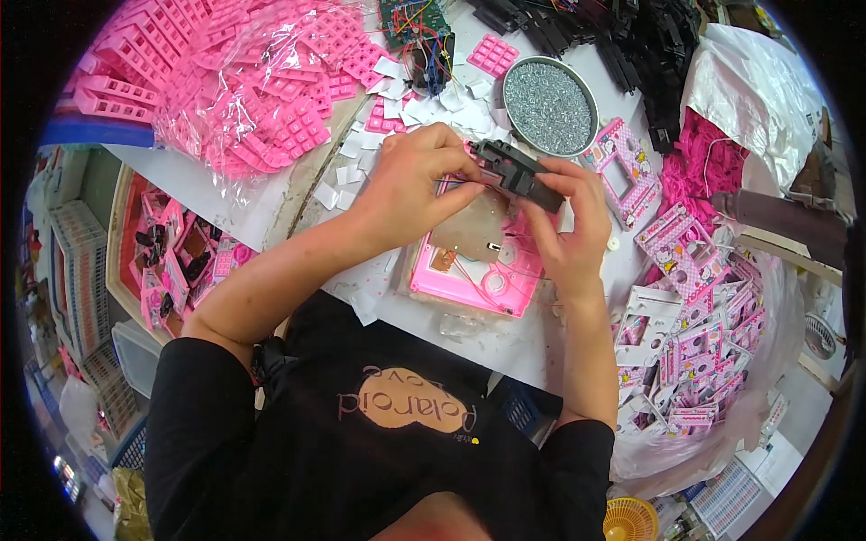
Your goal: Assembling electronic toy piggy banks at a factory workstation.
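Observation:
My right hand (575, 216) grips a black plastic mechanism (516, 174), a long boxy part held tilted above the work. Close to its left end, the thumb and fingers of my left hand (421, 180) are pinched together on what look like thin wires. Below both hands lies an open pink plastic casing (469, 288) with a brownish board (469, 230) and loose thin wires over it. The casing rests on a pad on the white table. My fingers partly hide the wires and the casing's far side.
A round tin of small metal screws (550, 105) stands beyond my hands. White paper pieces (456, 101) and a heap of pink keypad parts (298, 81) lie far left. Black parts (559, 27) are piled at the back; printed pink frames (695, 352) fill a bag at right.

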A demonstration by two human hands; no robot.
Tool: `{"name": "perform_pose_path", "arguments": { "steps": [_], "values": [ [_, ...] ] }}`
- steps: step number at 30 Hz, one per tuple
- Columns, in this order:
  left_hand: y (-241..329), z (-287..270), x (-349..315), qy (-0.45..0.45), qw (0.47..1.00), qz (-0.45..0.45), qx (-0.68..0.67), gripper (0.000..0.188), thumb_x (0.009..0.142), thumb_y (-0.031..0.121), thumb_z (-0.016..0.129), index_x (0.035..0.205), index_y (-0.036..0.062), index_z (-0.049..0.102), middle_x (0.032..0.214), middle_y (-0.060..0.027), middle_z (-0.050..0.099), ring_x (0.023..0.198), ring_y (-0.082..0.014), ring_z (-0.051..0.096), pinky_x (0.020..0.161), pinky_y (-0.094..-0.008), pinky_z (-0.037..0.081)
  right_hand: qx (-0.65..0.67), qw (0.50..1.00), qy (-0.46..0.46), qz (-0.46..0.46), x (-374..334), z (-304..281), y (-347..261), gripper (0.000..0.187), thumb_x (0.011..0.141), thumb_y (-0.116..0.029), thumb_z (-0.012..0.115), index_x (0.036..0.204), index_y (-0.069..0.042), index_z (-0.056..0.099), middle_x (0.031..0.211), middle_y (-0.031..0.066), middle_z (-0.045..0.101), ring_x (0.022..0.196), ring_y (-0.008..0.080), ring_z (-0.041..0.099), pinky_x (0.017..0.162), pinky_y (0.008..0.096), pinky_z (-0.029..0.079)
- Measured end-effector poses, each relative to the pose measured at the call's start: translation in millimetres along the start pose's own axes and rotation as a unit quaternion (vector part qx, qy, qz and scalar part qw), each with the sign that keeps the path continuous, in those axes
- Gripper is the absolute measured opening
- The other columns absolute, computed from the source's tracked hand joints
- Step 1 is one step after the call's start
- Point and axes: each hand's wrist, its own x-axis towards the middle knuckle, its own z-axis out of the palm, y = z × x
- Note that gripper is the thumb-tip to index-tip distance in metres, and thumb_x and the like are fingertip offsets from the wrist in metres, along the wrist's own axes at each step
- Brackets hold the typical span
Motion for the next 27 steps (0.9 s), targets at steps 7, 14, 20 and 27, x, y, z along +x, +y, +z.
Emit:
{"name": "perform_pose_path", "arguments": {
  "steps": [7,14,20,27],
  "values": [
    [1.7,-7.9,-8.6,-0.001,0.992,0.055,0.111,0.012,0.079,0.013,0.076,0.091,0.0128,0.072,0.094,-0.0015,0.063,0.091,-0.0197,0.059,0.088,-0.0370,0.033,-0.086,0.988,-0.126,0.006,14.2,-15.1,-12.6,0.028,0.072,-0.007,0.079,0.096,-0.004,0.065,0.103,0.0092,0.067,0.091,0.0320,0.063,0.079,0.0411,0.050],
    [-1.3,-7.8,-5.5,-0.005,0.995,0.043,0.089,0.015,0.080,0.011,0.075,0.094,0.0115,0.072,0.096,-0.0021,0.063,0.093,-0.0210,0.059,0.086,-0.0371,0.035,-0.108,0.982,-0.153,0.003,25.6,-14.5,-5.3,0.028,0.073,-0.007,0.078,0.098,-0.005,0.065,0.102,0.0083,0.068,0.100,0.0327,0.060,0.087,0.0414,0.049],
    [6.9,-9.0,0.8,0.000,0.985,0.101,0.140,0.037,0.077,0.013,0.076,0.113,0.0142,0.070,0.114,-0.0051,0.063,0.107,-0.0259,0.058,0.097,-0.0398,0.037,-0.140,0.984,-0.105,-0.028,5.7,-1.5,-1.0,0.036,0.073,-0.008,0.079,0.105,-0.002,0.064,0.112,0.0097,0.068,0.107,0.0334,0.059,0.091,0.0432,0.049],
    [12.4,-26.3,29.1,-0.130,0.961,0.144,0.197,0.030,0.080,0.022,0.074,0.108,0.0129,0.070,0.113,-0.0037,0.064,0.106,-0.0293,0.059,0.096,-0.0423,0.041,0.001,0.996,0.059,0.071,-16.2,-59.1,-31.6,0.036,0.080,-0.007,0.076,0.111,0.003,0.063,0.102,0.0176,0.072,0.083,0.0258,0.068,0.075,0.0339,0.055]
  ]
}}
